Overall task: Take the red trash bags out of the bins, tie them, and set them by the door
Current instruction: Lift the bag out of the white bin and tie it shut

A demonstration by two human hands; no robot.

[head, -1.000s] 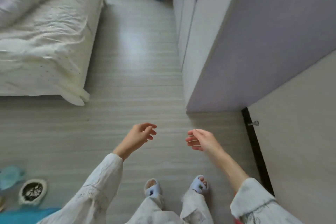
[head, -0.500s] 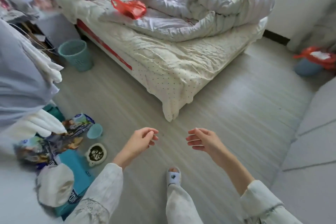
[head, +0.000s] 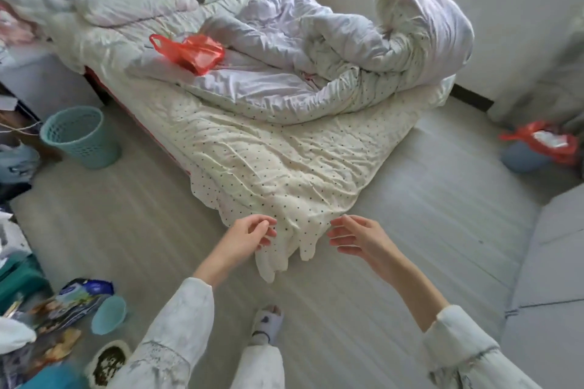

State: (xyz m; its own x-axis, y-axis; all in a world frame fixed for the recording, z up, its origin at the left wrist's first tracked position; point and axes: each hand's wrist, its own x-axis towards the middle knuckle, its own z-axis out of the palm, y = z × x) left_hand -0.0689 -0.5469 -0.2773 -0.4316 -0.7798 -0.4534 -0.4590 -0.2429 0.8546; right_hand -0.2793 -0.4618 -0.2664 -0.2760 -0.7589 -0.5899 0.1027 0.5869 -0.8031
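A loose red plastic bag [head: 189, 52] lies flat on the bed beside the rumpled duvet. At the far right a blue bin [head: 523, 157] on the floor is lined with a red trash bag [head: 543, 139] holding white litter. A teal mesh bin [head: 80, 136] stands by the bed's left side with no bag showing in it. My left hand [head: 249, 234] and my right hand [head: 357, 235] hover in front of me over the bed's near corner, fingers loosely curled, holding nothing.
The bed [head: 268, 151] with a dotted sheet fills the middle. Clutter of packets, a teal lid [head: 109, 314] and a bowl [head: 107, 363] lies on the floor at lower left. A grey wardrobe [head: 550, 278] edges the right side. Bare floor runs along both sides of the bed.
My view has swung left from the wardrobe and hallway to the bed, and I have stepped closer to its corner. Both hands stay out in front, holding nothing.
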